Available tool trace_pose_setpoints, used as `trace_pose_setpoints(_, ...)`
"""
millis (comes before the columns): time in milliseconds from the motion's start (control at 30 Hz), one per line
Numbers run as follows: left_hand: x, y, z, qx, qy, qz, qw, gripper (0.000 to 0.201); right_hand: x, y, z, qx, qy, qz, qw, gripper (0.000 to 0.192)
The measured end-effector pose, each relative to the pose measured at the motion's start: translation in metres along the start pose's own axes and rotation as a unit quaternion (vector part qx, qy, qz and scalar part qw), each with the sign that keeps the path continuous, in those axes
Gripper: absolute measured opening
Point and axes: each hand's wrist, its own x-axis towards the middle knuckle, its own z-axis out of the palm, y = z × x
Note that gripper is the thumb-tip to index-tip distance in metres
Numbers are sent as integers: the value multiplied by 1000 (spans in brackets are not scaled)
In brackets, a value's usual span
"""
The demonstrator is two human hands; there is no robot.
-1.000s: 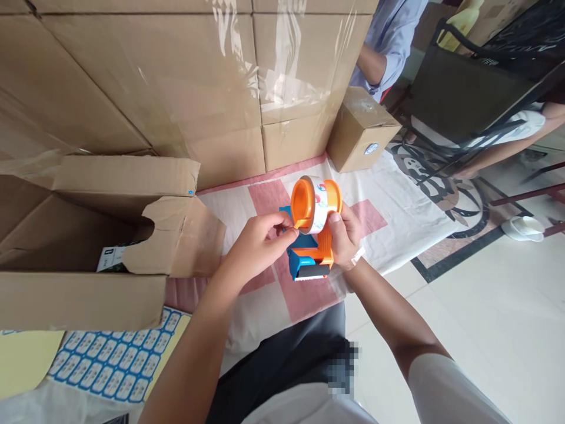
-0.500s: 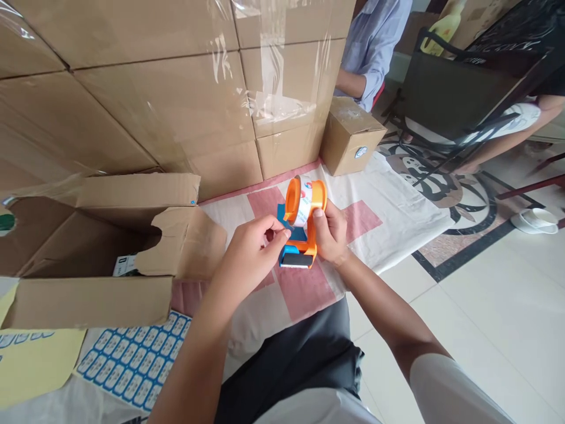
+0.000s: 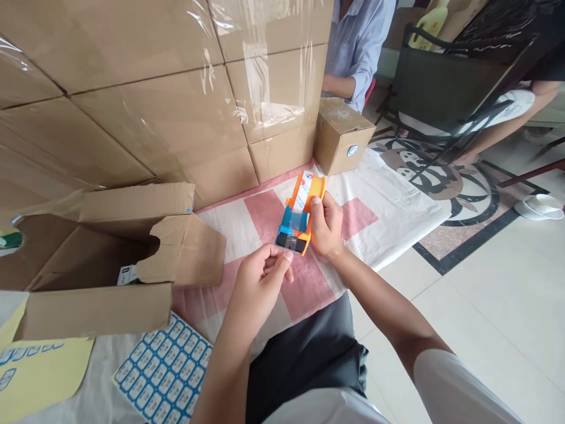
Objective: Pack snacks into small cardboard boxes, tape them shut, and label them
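My right hand (image 3: 325,224) grips an orange and blue tape dispenser (image 3: 296,219) by its handle, tilted with the cutter end toward me and the roll of clear printed tape (image 3: 304,189) at the far end. My left hand (image 3: 260,287) sits just below the cutter, thumb and fingertips pinched on the free end of the tape, which stretches from the dispenser. Both hands hover over a white and pink checked cloth (image 3: 375,200).
An open cardboard box (image 3: 97,259) with torn flaps lies at left. Sheets of blue labels (image 3: 163,371) lie in front of it. Stacked taped cartons (image 3: 176,100) stand behind, a small box (image 3: 342,135) beside them. A seated person's sleeve (image 3: 359,53) and a dark chair (image 3: 445,88) are at back right.
The dispenser has tipped from upright to lying flatter, cutter toward me. My left hand has moved down from beside the roll to below the cutter, drawing the tape end out.
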Motion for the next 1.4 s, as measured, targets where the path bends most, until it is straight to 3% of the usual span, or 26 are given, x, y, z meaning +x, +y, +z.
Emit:
trace_pose_setpoints(433,-5,-5,13,-44,10,-10,999,32,2,-1,0,-33,-17,27,999,44)
trace_pose_setpoints(1000,11,-13,13,-20,-46,-39,998,34,10,1,-3,50,26,156,986,46)
trace_pose_setpoints(1100,25,-21,12,29,-34,-16,999,34,13,0,-5,75,28,177,981,47)
trace_pose_setpoints(1233,43,-28,11,187,13,10,982,35,21,0,-10,110,33,207,972,47)
trace_pose_setpoints(1333,45,-22,11,199,-6,49,979,38,26,5,-11,117,58,205,970,47)
trace_pose_setpoints(1400,46,-15,10,191,7,102,976,29,28,11,-11,131,69,194,970,46)
